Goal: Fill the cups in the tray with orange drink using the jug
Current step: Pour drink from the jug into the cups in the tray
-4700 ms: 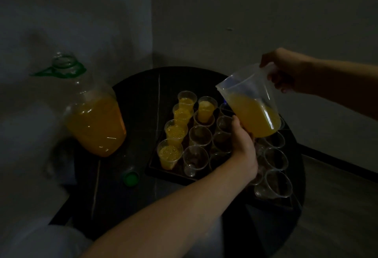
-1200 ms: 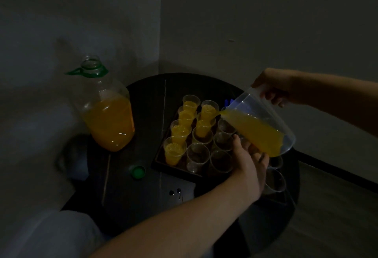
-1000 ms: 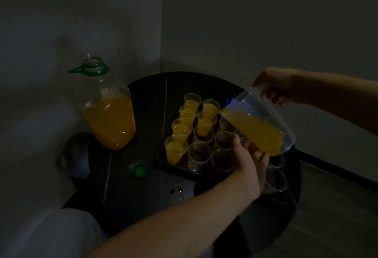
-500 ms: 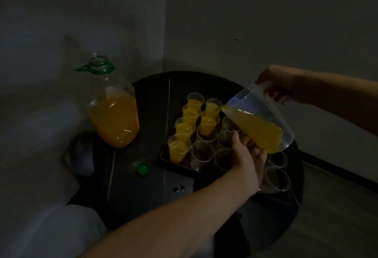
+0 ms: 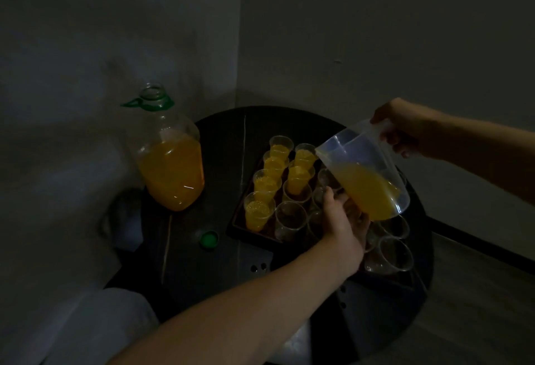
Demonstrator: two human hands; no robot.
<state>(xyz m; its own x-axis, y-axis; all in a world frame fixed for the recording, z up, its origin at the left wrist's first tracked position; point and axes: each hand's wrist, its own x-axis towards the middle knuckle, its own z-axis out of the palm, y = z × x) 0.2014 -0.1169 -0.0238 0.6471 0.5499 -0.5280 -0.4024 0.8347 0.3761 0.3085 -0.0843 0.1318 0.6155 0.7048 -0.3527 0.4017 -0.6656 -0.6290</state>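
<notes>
Jug (image 5: pixel 365 175) translucent, tilted (half orange)

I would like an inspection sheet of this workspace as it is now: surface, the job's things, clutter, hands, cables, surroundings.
Surface: round dark table, dimly lit.
Job's things: jug tilted over the tray, part full of orange drink, no stream seen; six filled cups on the tray's left side; empty cups beside them and further right.
Clutter: big open bottle of orange drink left of the tray; a green cap on the table.
Hands: right hand grips the jug's handle; left hand reaches under the jug, contact unclear.
Cables: nothing seen.
Surroundings: wall corner behind the table; floor at the right.
</notes>
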